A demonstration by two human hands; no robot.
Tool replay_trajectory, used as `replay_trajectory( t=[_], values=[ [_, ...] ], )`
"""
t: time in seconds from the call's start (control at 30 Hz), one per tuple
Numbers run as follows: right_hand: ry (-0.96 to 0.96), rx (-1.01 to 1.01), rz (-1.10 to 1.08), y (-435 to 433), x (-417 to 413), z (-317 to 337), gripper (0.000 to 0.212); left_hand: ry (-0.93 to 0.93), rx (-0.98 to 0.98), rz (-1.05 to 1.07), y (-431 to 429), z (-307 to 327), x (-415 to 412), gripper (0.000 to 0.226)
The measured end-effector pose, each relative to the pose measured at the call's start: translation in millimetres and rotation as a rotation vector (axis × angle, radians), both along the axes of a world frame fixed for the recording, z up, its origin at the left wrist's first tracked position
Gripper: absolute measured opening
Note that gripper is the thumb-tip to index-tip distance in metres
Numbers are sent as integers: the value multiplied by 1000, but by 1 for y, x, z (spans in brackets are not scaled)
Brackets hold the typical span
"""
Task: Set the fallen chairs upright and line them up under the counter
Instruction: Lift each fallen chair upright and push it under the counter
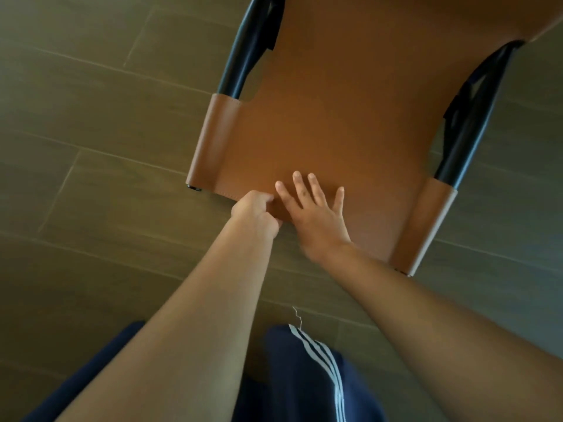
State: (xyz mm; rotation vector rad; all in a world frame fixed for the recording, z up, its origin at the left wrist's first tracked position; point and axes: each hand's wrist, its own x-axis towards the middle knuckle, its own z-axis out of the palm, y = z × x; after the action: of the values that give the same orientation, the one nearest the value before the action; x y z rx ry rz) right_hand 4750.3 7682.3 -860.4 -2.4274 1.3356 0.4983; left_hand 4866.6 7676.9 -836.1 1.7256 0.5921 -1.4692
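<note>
Tiled floor point(91, 147) underfoot; tan leather chair point(335, 132) low over it, just ahead of legs point(304, 376). Left hand point(254, 213) clamped on chair's near edge, right hand point(316, 214) flat, fingers spread on leather. Leather probably slick, soft; black frame point(466, 138) likely firmer hold.

Open floor point(91, 153) on both sides of the chair point(350, 86) and before its near edge. Narrow gaps between leather panel point(320, 141) and black frame tubes point(238, 65) at either side. Straight ahead, blocked by that panel.
</note>
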Motion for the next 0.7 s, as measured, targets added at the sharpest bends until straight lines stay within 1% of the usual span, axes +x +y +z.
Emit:
replay_trajectory(
  t=[0.13,0.33,0.5,0.7],
  values=[
    [-12,24,14,-1,-14,41,112,37,-27,40,6,38,-13,30],
    [-18,150,23,-2,-37,134,103,86,-16,48,15,128,-34,23],
    [-39,269,39,-8,-56,237,99,142,-32,58,22,227,-49,4],
    [-122,369,-38,-39,-76,368,92,165,-71,48,3,353,-64,7]
  ],
)
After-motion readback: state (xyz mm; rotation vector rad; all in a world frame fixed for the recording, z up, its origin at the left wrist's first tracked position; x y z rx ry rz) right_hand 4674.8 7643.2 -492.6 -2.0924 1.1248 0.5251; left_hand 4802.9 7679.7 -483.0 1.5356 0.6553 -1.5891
